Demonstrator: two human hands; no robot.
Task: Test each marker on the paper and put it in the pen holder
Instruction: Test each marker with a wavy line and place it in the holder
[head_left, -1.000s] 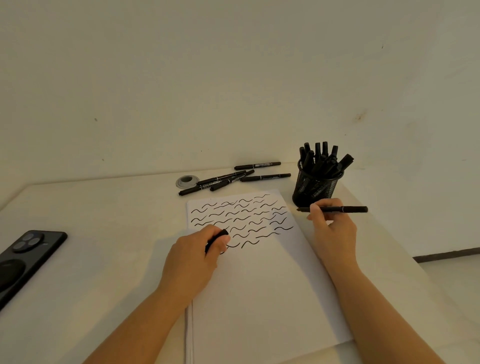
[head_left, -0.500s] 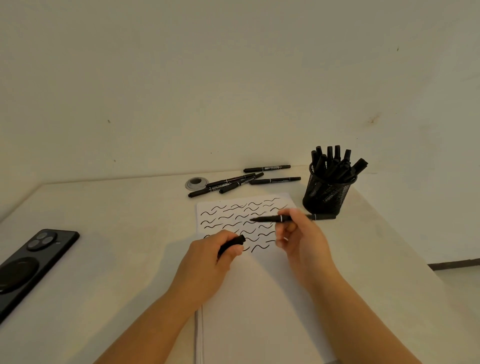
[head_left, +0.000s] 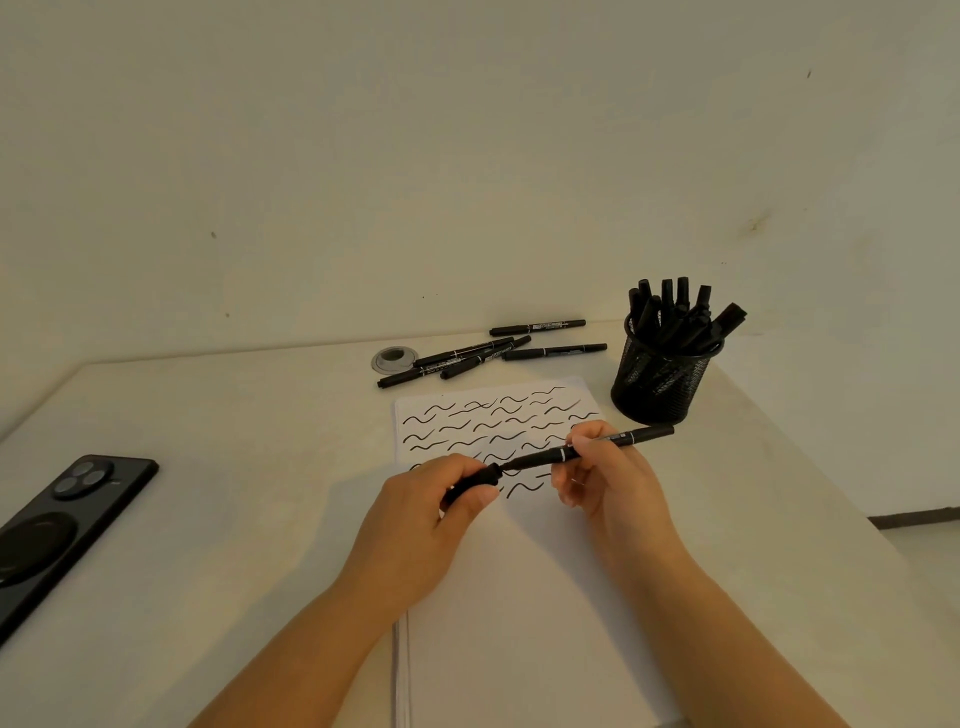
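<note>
Black ink squiggles fill the top of the white paper in the middle of the frame, and right above them my two hands meet. My right hand is pinched around the barrel of a black marker, which lies nearly level, its back end pointing toward the right of the frame, its tip pointing left. My left hand is curled tight on the black cap, thumb pressed along it, and the cap's open mouth sits right at the marker's tip — touching or just short of it, I cannot tell which. Up at the right, just past the paper's corner, stands the black mesh pen holder, crammed with markers standing upright and leaning. Above the paper, near the wall, five loose markers lie on the pale table, beside a round grey grommet. A dark phone rests face down at the left edge.
</note>
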